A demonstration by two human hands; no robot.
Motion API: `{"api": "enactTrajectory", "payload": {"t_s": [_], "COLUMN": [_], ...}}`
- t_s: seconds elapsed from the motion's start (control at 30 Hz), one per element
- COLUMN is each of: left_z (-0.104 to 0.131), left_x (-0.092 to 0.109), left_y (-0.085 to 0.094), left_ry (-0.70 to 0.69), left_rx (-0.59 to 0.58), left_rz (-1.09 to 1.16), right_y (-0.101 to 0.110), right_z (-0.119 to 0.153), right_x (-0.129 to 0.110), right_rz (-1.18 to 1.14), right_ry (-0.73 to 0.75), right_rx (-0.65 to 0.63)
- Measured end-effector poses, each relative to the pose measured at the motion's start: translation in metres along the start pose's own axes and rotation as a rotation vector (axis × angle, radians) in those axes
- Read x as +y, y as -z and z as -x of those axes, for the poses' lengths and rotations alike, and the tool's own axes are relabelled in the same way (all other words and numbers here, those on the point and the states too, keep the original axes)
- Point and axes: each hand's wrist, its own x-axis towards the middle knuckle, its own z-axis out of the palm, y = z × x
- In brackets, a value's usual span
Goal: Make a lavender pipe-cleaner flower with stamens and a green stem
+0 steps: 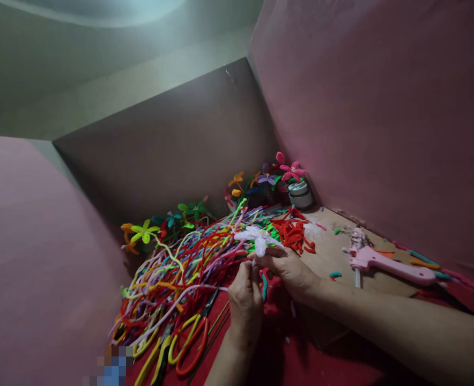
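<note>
A white pipe-cleaner flower (258, 238) with several fuzzy petals is held upright in front of me. My left hand (245, 292) pinches its thin stem just under the bloom. From the right, my right hand (285, 268) is closed at the base of the petals, its fingertips close to the left ones. A teal piece of pipe cleaner (265, 287) shows right beside my fingers. Behind the flower lie green pipe-cleaner pieces (273, 231) and a pile of red pieces (295, 236). The stem's lower end is hidden by my hands.
A big heap of coloured pipe cleaners (172, 262) spreads to the left, with scissors (192, 343) and yellow-handled pliers (158, 354) in front. A pink glue gun (390, 264) lies right on cardboard (325, 244). Finished flowers (293, 170) and a lidded jar (300, 195) stand along the back.
</note>
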Motion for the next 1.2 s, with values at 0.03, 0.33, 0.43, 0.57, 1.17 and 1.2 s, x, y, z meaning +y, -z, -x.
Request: {"api": "enactTrajectory", "payload": {"t_s": [0.03,0.33,0.43,0.57,1.17,1.2], "left_z": [0.000,0.004,0.004,0.003,0.000,0.001], "left_x": [-0.001,-0.010,-0.012,-0.013,-0.001,-0.003], "left_y": [0.001,0.005,0.006,0.006,0.018,0.019], "left_ry": [-0.012,-0.162,-0.222,-0.288,0.435,0.445], "left_rx": [0.000,0.013,0.008,0.039,-0.530,-0.578], "left_rz": [-0.014,-0.126,-0.178,-0.178,1.180,1.213], "right_y": [0.000,-0.004,-0.004,-0.003,-0.002,-0.002], "right_z": [0.000,0.003,0.003,0.002,0.007,0.009], "right_x": [0.000,-0.007,-0.006,-0.003,-0.006,-0.007], "right_rz": [0.016,0.042,0.023,0.019,0.123,0.147], "right_ry": [0.015,0.088,0.119,0.155,0.212,0.209], "right_rx": [-0.009,-0.098,-0.124,-0.140,-0.340,-0.384]}}
